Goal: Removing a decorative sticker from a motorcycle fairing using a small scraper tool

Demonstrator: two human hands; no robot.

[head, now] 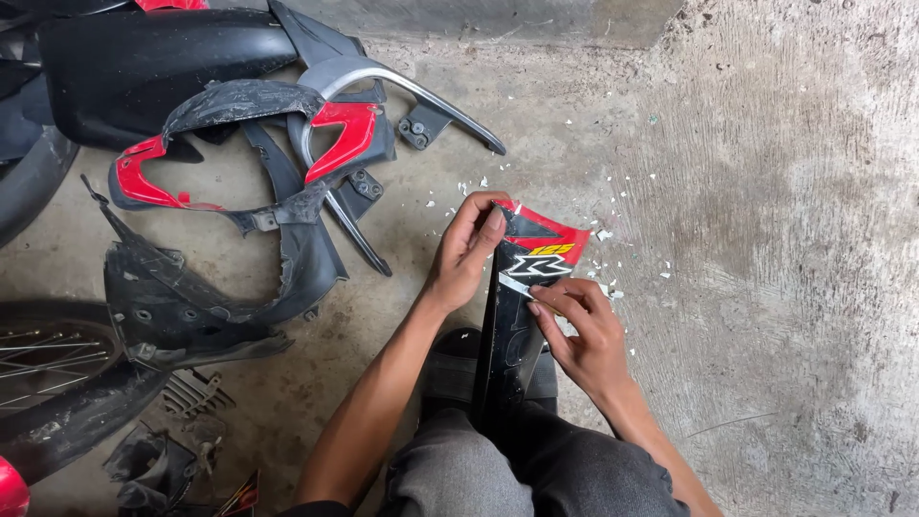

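At your far left a wheel (pixel 48 383) and a heap of black and red fairing parts (pixel 230 182) run off the frame, their shapes tangled and hard to separate. Your black side panel (pixel 512 330) stands upright between your knees, its foot hidden behind your trousers. Your left hand (pixel 466 257) grips its top edge beside the red, white and yellow sticker (pixel 546 251), while your right hand (pixel 582 335) pinches the sticker's lower edge, white flakes (pixel 608 263) scattered on the floor.

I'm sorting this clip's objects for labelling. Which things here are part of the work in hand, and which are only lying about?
In hand:
- black and red fairing panel, stood on edge
- left hand, gripping the panel's top edge
- right hand, fingers pinched at the panel's sticker
- white flakes on the floor beside it

Lying about:
- pile of black and red body panels
- silver grab rail
- spoked wheel
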